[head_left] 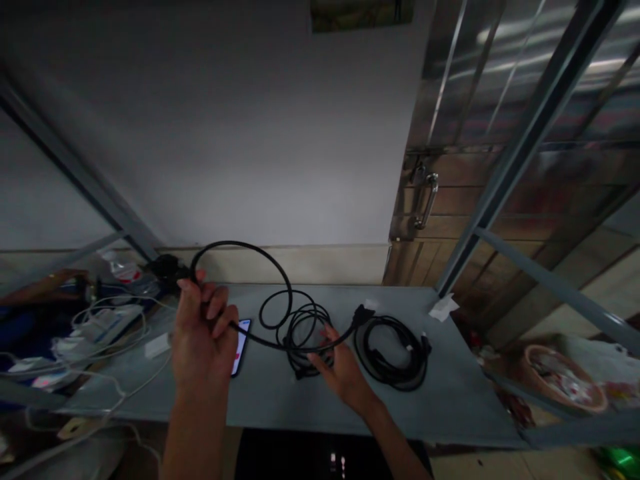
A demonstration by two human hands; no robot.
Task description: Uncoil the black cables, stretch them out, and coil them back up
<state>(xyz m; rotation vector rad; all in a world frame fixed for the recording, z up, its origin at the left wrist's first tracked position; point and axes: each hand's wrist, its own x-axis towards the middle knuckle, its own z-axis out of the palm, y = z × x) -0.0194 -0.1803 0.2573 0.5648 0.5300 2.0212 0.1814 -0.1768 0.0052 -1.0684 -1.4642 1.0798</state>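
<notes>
A black cable (273,344) stretches between my two hands above the grey table. My left hand (207,327) is raised and closed on it, with the cable arching up and over from the fingers. Around the cable near its thick black connector (362,315) are the fingers of my right hand (345,370), lower down. Loose loops of black cable (310,313) lie on the tabletop behind the right hand. To the right rests a coiled black cable (395,380). A lit phone (241,348) is partly hidden behind my left wrist.
White cords and a power strip (107,323) clutter the table's left end, near a plastic bottle (125,270). Grey metal posts (520,143) frame the table (450,393). A crumpled white paper (444,307) lies at the back right corner. A basket (565,380) stands beyond the right side.
</notes>
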